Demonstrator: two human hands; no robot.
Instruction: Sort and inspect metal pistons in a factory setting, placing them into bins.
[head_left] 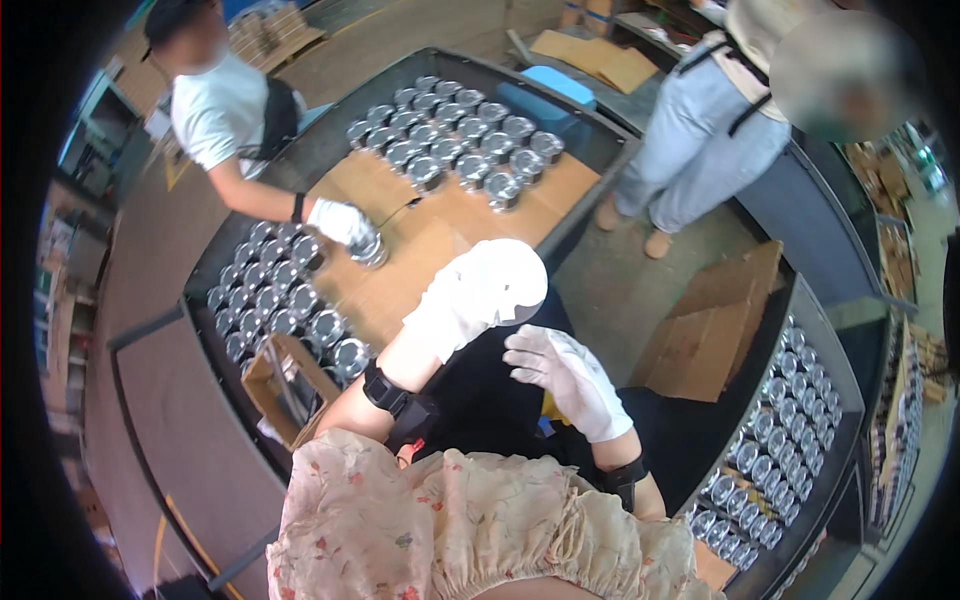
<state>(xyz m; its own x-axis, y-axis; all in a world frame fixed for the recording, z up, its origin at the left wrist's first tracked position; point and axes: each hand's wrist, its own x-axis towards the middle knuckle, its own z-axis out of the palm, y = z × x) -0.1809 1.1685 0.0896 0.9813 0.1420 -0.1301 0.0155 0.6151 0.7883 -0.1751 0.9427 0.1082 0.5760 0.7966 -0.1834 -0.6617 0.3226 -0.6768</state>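
Observation:
My left hand (465, 295), in a white glove, is raised over the cardboard's near right edge. Its fingers close around a round metal part (527, 285), whose bright face blends with the glove. Just below and to the right is my right hand (568, 382), also gloved, with its fingers apart and nothing visible in them. Shiny cylindrical metal parts (455, 135) stand in rows on the far side of the cardboard sheet (430, 235). More metal cylinders (275, 285) stand in a group at the left.
A co-worker's gloved hand (340, 222) grips a metal cylinder (369, 250) on the cardboard. An open cardboard box (273, 405) sits at the near left. At right, a second bin (845, 420) holds rows of metal parts beside folded cardboard (710, 325). Another person (700, 120) stands beyond.

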